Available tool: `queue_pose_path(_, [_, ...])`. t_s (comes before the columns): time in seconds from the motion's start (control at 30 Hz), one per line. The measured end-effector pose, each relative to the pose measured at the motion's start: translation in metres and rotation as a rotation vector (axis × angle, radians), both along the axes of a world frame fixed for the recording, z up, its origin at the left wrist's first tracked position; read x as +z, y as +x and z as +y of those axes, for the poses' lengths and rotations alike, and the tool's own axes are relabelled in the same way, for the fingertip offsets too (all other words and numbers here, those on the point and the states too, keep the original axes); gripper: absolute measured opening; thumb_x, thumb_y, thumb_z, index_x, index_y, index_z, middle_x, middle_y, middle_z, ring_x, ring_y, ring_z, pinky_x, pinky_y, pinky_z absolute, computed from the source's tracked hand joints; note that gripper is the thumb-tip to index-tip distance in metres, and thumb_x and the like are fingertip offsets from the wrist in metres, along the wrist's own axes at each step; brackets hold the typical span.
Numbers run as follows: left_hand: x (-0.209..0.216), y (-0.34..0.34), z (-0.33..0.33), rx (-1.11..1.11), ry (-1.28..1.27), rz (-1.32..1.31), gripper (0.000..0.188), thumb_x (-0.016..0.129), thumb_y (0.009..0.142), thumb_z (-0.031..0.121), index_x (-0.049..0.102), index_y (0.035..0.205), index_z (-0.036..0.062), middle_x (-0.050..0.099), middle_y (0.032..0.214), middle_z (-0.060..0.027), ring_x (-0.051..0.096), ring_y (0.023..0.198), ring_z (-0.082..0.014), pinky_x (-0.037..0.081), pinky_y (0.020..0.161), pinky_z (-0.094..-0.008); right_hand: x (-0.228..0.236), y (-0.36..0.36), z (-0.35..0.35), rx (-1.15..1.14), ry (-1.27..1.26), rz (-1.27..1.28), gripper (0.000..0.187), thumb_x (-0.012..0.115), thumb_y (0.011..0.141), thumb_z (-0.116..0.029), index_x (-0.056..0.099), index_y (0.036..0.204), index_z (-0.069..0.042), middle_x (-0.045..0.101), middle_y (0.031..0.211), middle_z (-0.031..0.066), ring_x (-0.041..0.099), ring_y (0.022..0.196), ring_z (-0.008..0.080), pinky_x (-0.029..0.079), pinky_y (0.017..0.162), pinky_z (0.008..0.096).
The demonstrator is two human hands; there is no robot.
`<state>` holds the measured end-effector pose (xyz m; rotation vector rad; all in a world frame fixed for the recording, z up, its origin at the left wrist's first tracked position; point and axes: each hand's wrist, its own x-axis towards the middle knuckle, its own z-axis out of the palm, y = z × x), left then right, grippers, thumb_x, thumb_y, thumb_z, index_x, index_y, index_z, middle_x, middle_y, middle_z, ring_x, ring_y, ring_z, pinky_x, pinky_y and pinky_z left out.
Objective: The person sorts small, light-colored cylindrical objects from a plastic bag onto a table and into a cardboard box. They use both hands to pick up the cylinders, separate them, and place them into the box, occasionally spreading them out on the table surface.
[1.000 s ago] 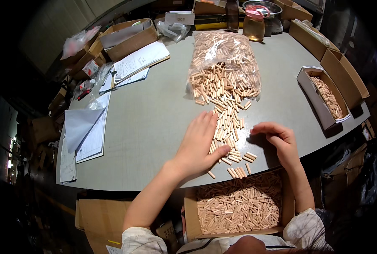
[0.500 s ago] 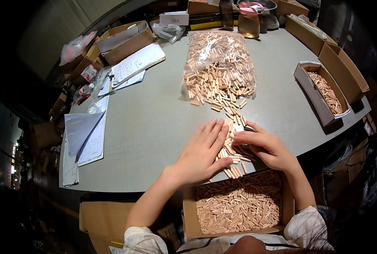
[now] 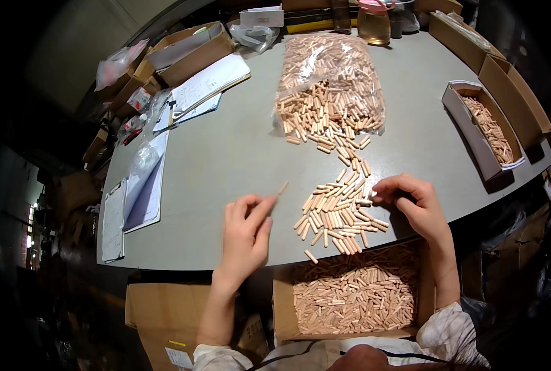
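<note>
Between the fingertips of my left hand [image 3: 245,232] is a single wooden dowel pin [image 3: 283,187], held above the table to the left of a loose pile of dowel pins [image 3: 340,213]. My right hand [image 3: 414,201] is at the pile's right edge, fingers curled and the thumb apart from them; a pale bit shows at its fingertips, too small to tell. Behind the pile lies a clear plastic bag [image 3: 331,59] full of dowel pins, some spilling from its near end. Below the table's front edge, a cardboard box [image 3: 283,309] holds many more dowel pins.
A narrow box [image 3: 458,120] of dowel pins stands at the right, beside a longer carton [image 3: 516,102]. Papers and a clipboard [image 3: 114,222] lie at the left, with a notebook [image 3: 210,80] farther back. A jar of yellowish liquid [image 3: 373,28] stands at the far edge.
Both hands have come off the pile: my left hand moved left and now holds one dowel pin, while my right hand shifted slightly right. The dowel pins now lie spread out and uncovered.
</note>
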<state>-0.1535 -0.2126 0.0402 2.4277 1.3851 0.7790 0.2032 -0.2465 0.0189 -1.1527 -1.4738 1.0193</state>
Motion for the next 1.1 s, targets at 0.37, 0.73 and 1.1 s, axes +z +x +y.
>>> queue_pose_path(0.37, [0.000,-0.018,0.012,-0.440,-0.410,-0.380,0.031,0.063,0.089,0.000,0.084,0.109,0.0101,0.073,0.113,-0.0114,0.064,0.105,-0.0286,0.045,0.101,-0.0373,0.009,0.010,-0.005,0.525,0.140,0.006,0.041,0.053,0.073,0.005,0.080,0.105,0.002,0.077,0.095,0.0124,0.072,0.087,0.0225,0.057,0.082,0.0350])
queue_pose_path(0.73, [-0.006,0.027,0.034,-0.415,-0.095,0.165,0.064,0.049,0.109,0.022,0.032,0.163,-0.0066,0.036,0.168,-0.0263,0.027,0.160,-0.0424,0.018,0.131,-0.0517,0.002,0.003,-0.005,-0.039,-0.074,0.279,0.044,0.048,0.086,0.010,0.073,0.121,0.007,0.076,0.113,0.0131,0.073,0.107,0.0194,0.058,0.099,0.0337])
queue_pose_path(1.1, [-0.001,0.029,0.022,-0.357,-0.434,-0.361,0.054,0.047,0.109,0.020,0.046,0.158,-0.0013,0.048,0.163,-0.0190,0.038,0.157,-0.0368,0.027,0.129,-0.0440,0.004,0.001,-0.001,-0.014,0.015,0.076,0.063,0.046,0.079,0.009,0.061,0.140,0.009,0.065,0.145,0.0192,0.057,0.142,0.0270,0.038,0.124,0.0387])
